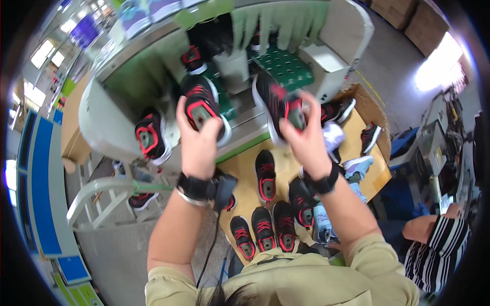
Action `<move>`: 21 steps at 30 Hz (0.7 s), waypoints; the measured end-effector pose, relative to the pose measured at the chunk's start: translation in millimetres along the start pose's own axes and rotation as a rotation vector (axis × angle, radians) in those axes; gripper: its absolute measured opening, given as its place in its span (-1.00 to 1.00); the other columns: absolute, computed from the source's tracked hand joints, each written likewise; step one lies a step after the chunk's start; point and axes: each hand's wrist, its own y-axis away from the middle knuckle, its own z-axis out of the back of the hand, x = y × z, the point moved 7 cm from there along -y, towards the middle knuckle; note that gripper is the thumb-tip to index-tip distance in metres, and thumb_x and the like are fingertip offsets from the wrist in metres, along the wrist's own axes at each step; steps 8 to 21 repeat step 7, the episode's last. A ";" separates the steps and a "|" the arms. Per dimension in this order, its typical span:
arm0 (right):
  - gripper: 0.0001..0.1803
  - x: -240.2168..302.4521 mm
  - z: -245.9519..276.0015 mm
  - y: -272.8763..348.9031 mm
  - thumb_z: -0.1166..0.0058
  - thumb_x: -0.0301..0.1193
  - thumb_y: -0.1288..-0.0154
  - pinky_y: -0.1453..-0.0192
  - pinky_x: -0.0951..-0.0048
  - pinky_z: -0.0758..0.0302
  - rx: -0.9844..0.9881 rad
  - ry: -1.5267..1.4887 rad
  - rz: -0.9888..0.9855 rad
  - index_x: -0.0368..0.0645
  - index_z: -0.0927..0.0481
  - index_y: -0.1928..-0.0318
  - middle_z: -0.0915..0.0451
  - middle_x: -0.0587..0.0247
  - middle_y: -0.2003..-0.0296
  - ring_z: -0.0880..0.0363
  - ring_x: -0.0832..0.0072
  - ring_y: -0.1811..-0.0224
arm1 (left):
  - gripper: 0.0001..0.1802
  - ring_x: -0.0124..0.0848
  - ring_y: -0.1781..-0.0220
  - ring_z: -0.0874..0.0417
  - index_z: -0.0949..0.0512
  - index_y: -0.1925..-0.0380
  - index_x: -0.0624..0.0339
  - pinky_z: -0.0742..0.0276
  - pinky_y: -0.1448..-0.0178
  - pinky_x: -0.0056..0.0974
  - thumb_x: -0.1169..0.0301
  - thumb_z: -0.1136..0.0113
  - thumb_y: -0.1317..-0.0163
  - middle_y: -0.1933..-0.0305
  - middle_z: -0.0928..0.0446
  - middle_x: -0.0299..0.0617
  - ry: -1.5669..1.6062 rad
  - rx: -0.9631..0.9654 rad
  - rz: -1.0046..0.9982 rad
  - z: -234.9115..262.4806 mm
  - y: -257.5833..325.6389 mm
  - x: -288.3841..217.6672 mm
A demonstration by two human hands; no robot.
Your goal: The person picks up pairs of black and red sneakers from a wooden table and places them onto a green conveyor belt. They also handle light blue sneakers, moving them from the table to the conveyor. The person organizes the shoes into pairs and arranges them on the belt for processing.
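My left hand (200,145) grips a black and red sneaker (198,94) by its heel opening, toe pointing away, close to the mouth of a pale machine with a fabric-strip curtain. In my right hand (308,135) is a second black and red sneaker (270,97), held at the heel and tilted; it is slightly blurred. Below my hands one sneaker (265,176) stands alone on a tan work surface (237,176). Nearer to me, several more black and red sneakers (263,228) stand in a row.
The machine (102,122) has a green perforated belt (285,66) and a sneaker (193,60) inside its opening. Another sneaker (152,136) rests at its left side. Light blue shoes (322,223) and an open cardboard box edge (375,104) lie to the right. A person in a striped sleeve (444,245) is at lower right.
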 end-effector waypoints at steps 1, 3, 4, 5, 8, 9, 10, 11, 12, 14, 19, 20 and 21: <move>-0.24 18.8 10.0 -31.5 -0.20 -0.46 -0.27 -0.33 0.24 -0.47 -0.098 0.011 0.146 -0.15 -0.21 -0.45 -0.56 -0.10 -0.14 -0.59 0.16 -0.20 | -0.17 -0.31 -0.11 -0.54 -0.18 -0.48 0.30 -0.46 -0.30 -0.23 0.48 -0.25 -0.19 -0.16 -0.51 -0.08 -0.077 -0.066 -0.033 -3.9 -24.7 6.4; -0.27 35.4 15.1 -92.1 -0.20 -0.39 -0.24 -0.44 0.17 -0.42 -0.167 0.202 0.343 -0.23 -0.32 -0.42 -0.50 -0.17 -0.27 -0.52 -0.01 -0.33 | -0.30 -0.24 -0.07 -0.57 -0.32 -0.37 0.32 -0.47 -0.30 -0.16 0.45 -0.23 -0.20 -0.11 -0.55 -0.03 -0.306 -0.136 -0.162 1.7 -75.4 45.6; -0.27 5.6 0.7 -126.0 -0.11 -0.40 -0.25 -0.50 0.12 -0.37 -0.129 0.191 0.350 -0.24 -0.31 -0.45 -0.45 -0.19 -0.36 -0.44 -0.04 -0.42 | -0.37 -0.20 -0.08 -0.59 -0.38 -0.30 0.34 -0.46 -0.32 -0.11 0.44 -0.23 -0.20 -0.10 -0.56 0.00 -0.449 -0.140 -0.256 8.4 -105.5 66.0; -0.27 -31.9 -12.0 -153.6 -0.03 -0.37 -0.27 -0.55 0.13 -0.31 -0.002 0.228 0.218 -0.19 -0.30 -0.48 -0.38 -0.22 -0.42 -0.38 -0.05 -0.47 | -0.47 -0.13 -0.17 -0.60 -0.45 -0.21 0.35 -0.40 -0.41 -0.08 0.43 -0.19 -0.21 -0.13 -0.58 0.07 -0.502 -0.173 -0.396 11.5 -120.3 75.2; -0.09 -59.8 -11.1 -176.5 -0.14 -0.16 -0.27 -0.62 0.17 -0.21 0.275 0.608 -0.090 0.04 -0.15 -0.61 -0.30 -0.21 -0.49 -0.34 0.13 -0.54 | -0.44 -0.14 -0.31 -0.57 -0.42 -0.25 0.34 -0.31 -0.51 -0.10 0.42 -0.20 -0.23 -0.23 -0.57 0.09 -0.463 0.017 -0.422 -58.6 -143.4 83.5; -0.09 -59.8 -11.1 -176.5 -0.14 -0.16 -0.27 -0.62 0.17 -0.21 0.275 0.608 -0.090 0.04 -0.15 -0.61 -0.30 -0.21 -0.49 -0.34 0.13 -0.54 | -0.44 -0.14 -0.31 -0.57 -0.42 -0.25 0.34 -0.31 -0.51 -0.10 0.42 -0.20 -0.23 -0.23 -0.57 0.09 -0.463 0.017 -0.422 -58.6 -143.4 83.5; -0.09 -59.8 -11.1 -176.5 -0.14 -0.16 -0.27 -0.62 0.17 -0.21 0.275 0.608 -0.090 0.04 -0.15 -0.61 -0.30 -0.21 -0.49 -0.34 0.13 -0.54 | -0.44 -0.14 -0.31 -0.57 -0.42 -0.25 0.34 -0.31 -0.51 -0.10 0.42 -0.20 -0.23 -0.23 -0.57 0.09 -0.463 0.017 -0.422 -58.6 -143.4 83.5; -0.09 -59.8 -11.1 -176.5 -0.14 -0.16 -0.27 -0.62 0.17 -0.21 0.275 0.608 -0.090 0.04 -0.15 -0.61 -0.30 -0.21 -0.49 -0.34 0.13 -0.54 | -0.44 -0.14 -0.31 -0.57 -0.42 -0.25 0.34 -0.31 -0.51 -0.10 0.42 -0.20 -0.23 -0.23 -0.57 0.09 -0.463 0.017 -0.422 -58.6 -143.4 83.5; -0.09 -59.8 -11.1 -176.5 -0.14 -0.16 -0.27 -0.62 0.17 -0.21 0.275 0.608 -0.090 0.04 -0.15 -0.61 -0.30 -0.21 -0.49 -0.34 0.13 -0.54 | -0.44 -0.14 -0.31 -0.57 -0.42 -0.25 0.34 -0.31 -0.51 -0.10 0.42 -0.20 -0.23 -0.23 -0.57 0.09 -0.463 0.017 -0.422 -58.6 -143.4 83.5; -0.09 -59.8 -11.1 -176.5 -0.14 -0.16 -0.27 -0.62 0.17 -0.21 0.275 0.608 -0.090 0.04 -0.15 -0.61 -0.30 -0.21 -0.49 -0.34 0.13 -0.54 | -0.44 -0.14 -0.31 -0.57 -0.42 -0.25 0.34 -0.31 -0.51 -0.10 0.42 -0.20 -0.23 -0.23 -0.57 0.09 -0.463 0.017 -0.422 -58.6 -143.4 83.5; -0.09 -59.8 -11.1 -176.5 -0.14 -0.16 -0.27 -0.62 0.17 -0.21 0.275 0.608 -0.090 0.04 -0.15 -0.61 -0.30 -0.21 -0.49 -0.34 0.13 -0.54 | -0.44 -0.14 -0.31 -0.57 -0.42 -0.25 0.34 -0.31 -0.51 -0.10 0.42 -0.20 -0.23 -0.23 -0.57 0.09 -0.463 0.017 -0.422 -58.6 -143.4 83.5; -0.09 -59.8 -11.1 -176.5 -0.14 -0.16 -0.27 -0.62 0.17 -0.21 0.275 0.608 -0.090 0.04 -0.15 -0.61 -0.30 -0.21 -0.49 -0.34 0.13 -0.54 | -0.44 -0.14 -0.31 -0.57 -0.42 -0.25 0.34 -0.31 -0.51 -0.10 0.42 -0.20 -0.23 -0.23 -0.57 0.09 -0.463 0.017 -0.422 -58.6 -143.4 83.5; -0.09 -59.8 -11.1 -176.5 -0.14 -0.16 -0.27 -0.62 0.17 -0.21 0.275 0.608 -0.090 0.04 -0.15 -0.61 -0.30 -0.21 -0.49 -0.34 0.13 -0.54 | -0.44 -0.14 -0.31 -0.57 -0.42 -0.25 0.34 -0.31 -0.51 -0.10 0.42 -0.20 -0.23 -0.23 -0.57 0.09 -0.463 0.017 -0.422 -58.6 -143.4 83.5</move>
